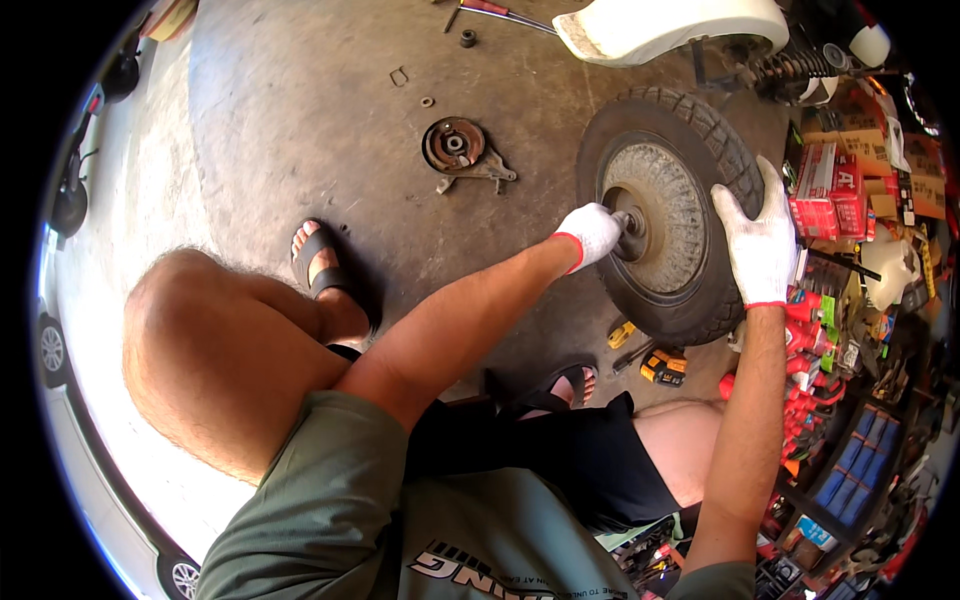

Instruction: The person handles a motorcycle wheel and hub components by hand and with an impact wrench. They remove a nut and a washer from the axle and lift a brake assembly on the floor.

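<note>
A dusty motorcycle wheel (pixel 668 268) with a knobbly black tyre stands on the floor in front of me, its hub side turned toward my left. My left hand (pixel 596 238), in a white glove with a red cuff, is closed at the hub centre, beside a small round metal piece (pixel 632 221). What the fingers hold there is hidden. On the tyre's right side lies my right hand (pixel 757 235), gloved the same way, palm against the tread with thumb and fingers spread. Left of the wheel, a round brake plate (pixel 456 146) with a metal arm rests on the concrete.
A yellow-and-black battery pack (pixel 664 367) lies below the wheel. Beyond it are a white fender (pixel 670 28), a coil spring shock (pixel 790 66) and a red-handled screwdriver (pixel 490 8). Red boxes (pixel 830 190) and cluttered parts crowd the right side. A small ring (pixel 428 102) lies near the brake plate.
</note>
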`<control>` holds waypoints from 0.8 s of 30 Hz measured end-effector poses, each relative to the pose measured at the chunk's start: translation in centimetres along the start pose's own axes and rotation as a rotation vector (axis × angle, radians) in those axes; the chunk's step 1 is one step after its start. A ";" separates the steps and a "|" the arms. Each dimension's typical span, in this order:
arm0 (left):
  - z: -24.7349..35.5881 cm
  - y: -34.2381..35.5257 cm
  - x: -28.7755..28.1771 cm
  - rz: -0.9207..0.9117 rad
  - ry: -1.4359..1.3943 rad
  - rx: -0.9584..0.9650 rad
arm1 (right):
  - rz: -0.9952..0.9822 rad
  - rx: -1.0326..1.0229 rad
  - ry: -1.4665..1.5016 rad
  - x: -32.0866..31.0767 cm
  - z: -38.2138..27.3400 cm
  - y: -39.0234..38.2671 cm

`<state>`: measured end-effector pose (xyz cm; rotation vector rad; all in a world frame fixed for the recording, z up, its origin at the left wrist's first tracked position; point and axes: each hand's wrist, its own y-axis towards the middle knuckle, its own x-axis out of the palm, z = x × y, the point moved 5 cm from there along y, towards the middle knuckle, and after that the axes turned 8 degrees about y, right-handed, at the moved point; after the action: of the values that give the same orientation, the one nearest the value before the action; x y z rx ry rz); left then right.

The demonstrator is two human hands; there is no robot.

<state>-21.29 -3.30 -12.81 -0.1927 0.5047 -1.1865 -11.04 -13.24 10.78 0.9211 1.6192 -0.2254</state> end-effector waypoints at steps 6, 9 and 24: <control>0.2 -1.0 -0.3 -0.144 -0.196 -0.220 | 0.007 0.024 -0.020 -0.1 0.2 -0.3; 0.5 -1.1 -1.2 0.092 0.053 -0.059 | 0.011 0.042 0.016 0.1 0.1 0.0; 12.5 -4.9 -7.6 0.442 -0.103 0.272 | -0.045 0.209 -0.066 -1.0 -0.5 -0.9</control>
<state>-21.62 0.42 2.12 0.0896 0.2711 -0.7961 -12.01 -13.97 11.56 1.0257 1.5765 -0.4590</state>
